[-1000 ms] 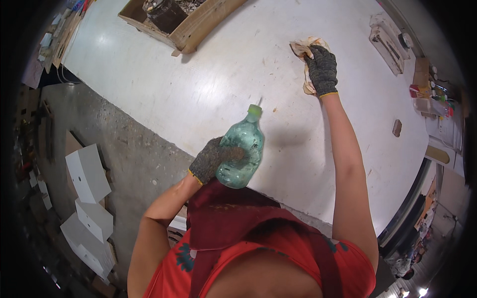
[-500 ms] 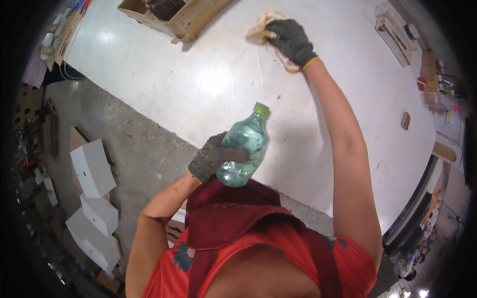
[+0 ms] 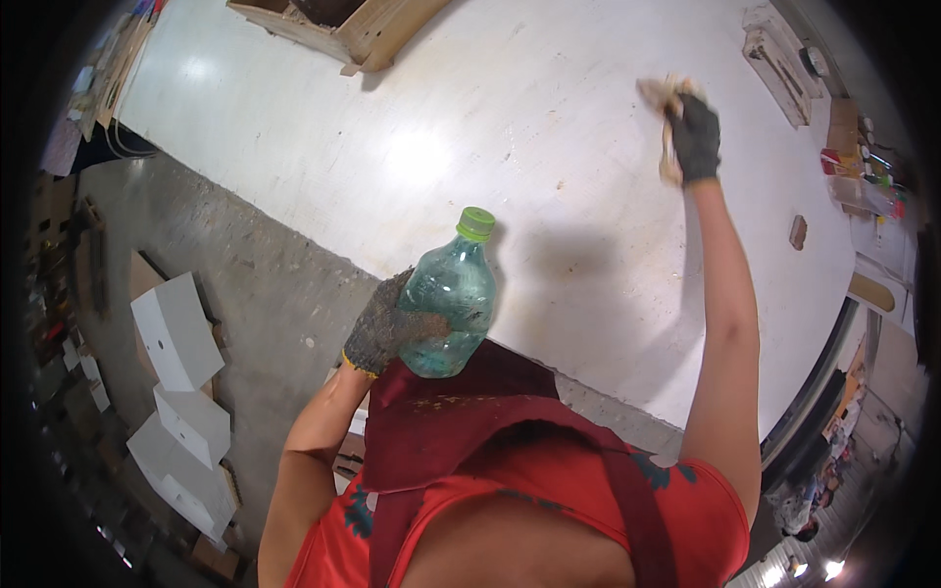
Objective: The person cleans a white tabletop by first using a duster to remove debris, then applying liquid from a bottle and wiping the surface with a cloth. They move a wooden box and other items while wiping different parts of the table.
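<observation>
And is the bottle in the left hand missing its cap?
No, a green cap sits on top of the bottle.

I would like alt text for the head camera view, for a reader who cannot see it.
A gloved right grip holds a crumpled cloth at the surface of a white table, while the gloved left grip holds a translucent blue-green bottle with a green cap close to a dark red apron. A box sits on the table near the picture's top.

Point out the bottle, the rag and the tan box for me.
Bottle (image 3: 457,292), head view: middle of its body.
Rag (image 3: 659,95), head view: its upper left part.
Tan box (image 3: 386,35), head view: its right outer wall.
</observation>
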A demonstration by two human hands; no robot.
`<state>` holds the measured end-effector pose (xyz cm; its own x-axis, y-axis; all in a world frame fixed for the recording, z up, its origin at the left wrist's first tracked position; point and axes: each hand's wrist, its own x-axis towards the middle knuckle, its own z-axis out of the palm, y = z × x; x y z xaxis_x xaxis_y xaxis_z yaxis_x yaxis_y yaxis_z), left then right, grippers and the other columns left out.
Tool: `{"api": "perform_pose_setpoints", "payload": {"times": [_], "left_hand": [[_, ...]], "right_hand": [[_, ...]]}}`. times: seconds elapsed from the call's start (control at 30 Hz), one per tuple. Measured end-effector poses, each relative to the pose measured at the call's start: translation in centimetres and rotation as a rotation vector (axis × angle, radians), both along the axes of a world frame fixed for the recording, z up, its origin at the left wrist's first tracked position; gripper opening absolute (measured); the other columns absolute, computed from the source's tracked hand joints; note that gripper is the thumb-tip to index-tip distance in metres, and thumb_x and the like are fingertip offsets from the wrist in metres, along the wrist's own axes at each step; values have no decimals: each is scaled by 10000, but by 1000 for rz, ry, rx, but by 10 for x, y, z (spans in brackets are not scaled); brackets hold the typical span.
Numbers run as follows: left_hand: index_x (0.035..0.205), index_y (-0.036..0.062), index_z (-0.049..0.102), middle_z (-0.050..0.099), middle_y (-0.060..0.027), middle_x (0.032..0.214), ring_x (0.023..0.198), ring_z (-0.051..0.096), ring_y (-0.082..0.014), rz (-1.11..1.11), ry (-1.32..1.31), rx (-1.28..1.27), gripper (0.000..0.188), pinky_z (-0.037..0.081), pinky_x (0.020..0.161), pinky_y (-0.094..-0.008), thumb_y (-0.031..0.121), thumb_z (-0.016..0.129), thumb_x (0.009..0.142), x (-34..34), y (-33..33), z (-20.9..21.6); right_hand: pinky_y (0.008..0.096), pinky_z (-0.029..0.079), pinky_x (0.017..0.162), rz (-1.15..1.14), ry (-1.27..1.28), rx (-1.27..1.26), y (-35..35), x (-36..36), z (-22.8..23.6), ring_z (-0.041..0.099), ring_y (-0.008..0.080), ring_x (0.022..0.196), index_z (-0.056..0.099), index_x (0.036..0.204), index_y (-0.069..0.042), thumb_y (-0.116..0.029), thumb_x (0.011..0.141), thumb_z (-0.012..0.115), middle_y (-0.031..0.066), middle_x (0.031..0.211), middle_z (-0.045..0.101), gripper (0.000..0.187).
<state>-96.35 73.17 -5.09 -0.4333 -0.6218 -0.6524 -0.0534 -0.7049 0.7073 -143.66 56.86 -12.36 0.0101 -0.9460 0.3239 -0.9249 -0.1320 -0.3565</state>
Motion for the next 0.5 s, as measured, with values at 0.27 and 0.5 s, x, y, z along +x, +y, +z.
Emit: {"api": "perform_pose_setpoints", "payload": {"times": [0.27, 0.5], "left_hand": [[1203, 2, 574, 666, -76, 1033, 957, 606, -149, -21, 54, -35, 612, 496, 849, -320, 88, 812, 645, 7, 12, -1], [1166, 16, 600, 672, -80, 1037, 954, 615, -177, -38, -65, -185, 668, 497, 862, -345, 176, 848, 567, 31, 25, 9]], "right_hand": [[343, 484, 799, 348, -312, -21, 5, 193, -43, 630, 226, 912, 658, 1016, -64, -265, 903, 544, 90, 986, 671, 258], [408, 406, 877, 405, 58, 10, 164, 192, -7, 589, 231, 951, 652, 1035, -97, -230, 842, 547, 92, 1033, 639, 257]]}}
